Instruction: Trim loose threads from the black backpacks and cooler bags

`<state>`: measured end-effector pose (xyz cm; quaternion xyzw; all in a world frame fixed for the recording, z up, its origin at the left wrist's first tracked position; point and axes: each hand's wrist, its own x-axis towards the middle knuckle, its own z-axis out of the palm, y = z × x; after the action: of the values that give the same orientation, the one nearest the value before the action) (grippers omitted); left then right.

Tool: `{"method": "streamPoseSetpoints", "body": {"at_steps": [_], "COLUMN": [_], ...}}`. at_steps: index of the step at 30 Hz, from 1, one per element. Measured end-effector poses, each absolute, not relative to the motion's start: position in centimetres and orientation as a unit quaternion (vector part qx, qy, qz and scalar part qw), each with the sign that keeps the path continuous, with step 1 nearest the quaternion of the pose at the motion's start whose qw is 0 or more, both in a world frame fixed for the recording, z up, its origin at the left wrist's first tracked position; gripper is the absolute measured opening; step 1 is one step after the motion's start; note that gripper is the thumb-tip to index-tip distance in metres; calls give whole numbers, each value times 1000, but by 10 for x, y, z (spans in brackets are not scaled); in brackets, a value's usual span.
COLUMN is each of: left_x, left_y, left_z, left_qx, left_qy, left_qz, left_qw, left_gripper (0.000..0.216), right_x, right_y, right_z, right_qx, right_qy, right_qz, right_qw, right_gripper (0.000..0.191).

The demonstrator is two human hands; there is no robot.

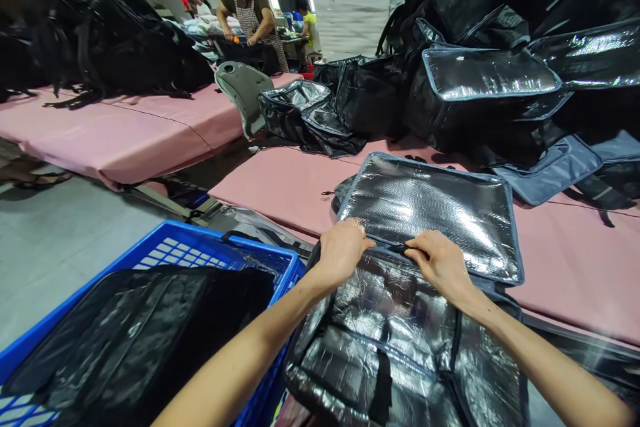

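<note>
In front of me an insulated bag [400,307] stands open, showing its silver foil lining. Its foil-lined lid [430,207], edged in grey-blue binding, is folded back onto the pink table. My left hand [345,247] is closed at the hinge edge between lid and body, thumb and fingers pinched together. A little to its right, my right hand [440,260] pinches a black strap at the same edge. What the left fingers grip is too small to make out. A black strap [383,387] hangs across the lining lower in the bag.
A blue plastic crate [165,233] with a black bag [150,333] in it stands at my left. More foil-lined bags [490,73] pile up at the back right. Black backpacks [115,40] lie on another pink table [125,133]. A person [250,20] works beyond a grey-green chair back [243,93].
</note>
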<state>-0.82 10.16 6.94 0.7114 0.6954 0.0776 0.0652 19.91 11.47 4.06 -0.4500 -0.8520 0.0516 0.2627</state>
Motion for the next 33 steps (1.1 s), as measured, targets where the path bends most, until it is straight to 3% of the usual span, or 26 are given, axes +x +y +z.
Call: {"method": "streamPoseSetpoints", "body": {"at_steps": [7, 12, 21, 27, 30, 33], "left_x": [-12, -13, -12, -49, -57, -38], "left_y": [98, 93, 92, 101, 110, 123], "left_z": [59, 59, 56, 65, 79, 84], "left_qx": [727, 721, 717, 682, 677, 731], "left_qy": [677, 679, 676, 659, 699, 661], "left_qz": [100, 128, 155, 246, 205, 161], "left_qw": [50, 61, 70, 202, 107, 50], "left_gripper": [21, 19, 22, 29, 42, 28], "right_x": [175, 158, 155, 177, 190, 195], "right_y": [123, 132, 139, 136, 131, 126], "right_z": [53, 51, 48, 50, 49, 47], "right_qx": [-311, -207, -215, -331, -361, -378], "right_qy": [-895, -905, -916, -899, -891, -886], "right_qz": [-198, -288, -265, -166, -135, -125], "right_qw": [251, 233, 211, 233, 239, 237], "right_gripper": [20, 20, 23, 18, 15, 14]}}
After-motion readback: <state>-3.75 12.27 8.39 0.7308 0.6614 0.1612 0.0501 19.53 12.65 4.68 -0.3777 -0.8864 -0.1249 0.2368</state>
